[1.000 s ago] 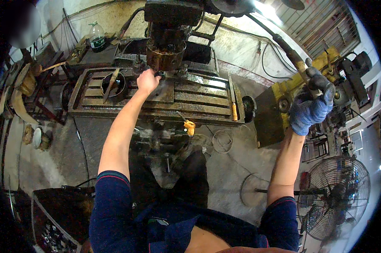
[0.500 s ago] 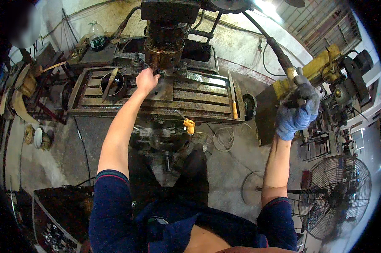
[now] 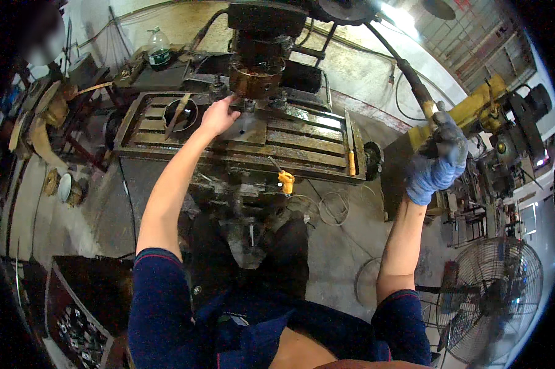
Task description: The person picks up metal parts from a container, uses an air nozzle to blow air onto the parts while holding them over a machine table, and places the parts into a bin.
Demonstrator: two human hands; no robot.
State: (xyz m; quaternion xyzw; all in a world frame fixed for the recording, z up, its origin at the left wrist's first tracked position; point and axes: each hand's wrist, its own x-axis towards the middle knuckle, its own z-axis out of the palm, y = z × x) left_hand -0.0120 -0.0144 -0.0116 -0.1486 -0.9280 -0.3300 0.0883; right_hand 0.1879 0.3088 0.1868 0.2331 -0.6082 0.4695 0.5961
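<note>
Lever (image 3: pixel 414 80) and gloved right hand (image 3: pixel 438 161) meet well out beyond the right edge of the slotted metal surface (image 3: pixel 308 140). The fingers curl around the lever's pale lower end, and the bar slants down from the upper part of the machine. The right forearm rises over the floor (image 3: pixel 336 258), with a gap separating it from the surface's corner.

The bare left hand (image 3: pixel 218 119) reaches across the front edge to the rear half of the surface, at the lower left side of the rusty cylindrical spindle head (image 3: pixel 256 81). Its forefinger points up toward the head's rim and the thumb stands a little apart; whether anything is held between them cannot be told.

To its left, a narrow strip separates the wrist from a round dark pot (image 3: pixel 192 120) with a wooden-handled tool (image 3: pixel 178 115) laid across it. To its right, long slots run to the far end, where an orange-handled file (image 3: pixel 352 161) lies along the right edge.

A yellow gun-shaped tool (image 3: pixel 286 182) shows at the front edge, nearer the person, its dark tip overlapping the rail; its support cannot be made out. Below, coiled cable (image 3: pixel 334 212) lies on the floor.
</note>
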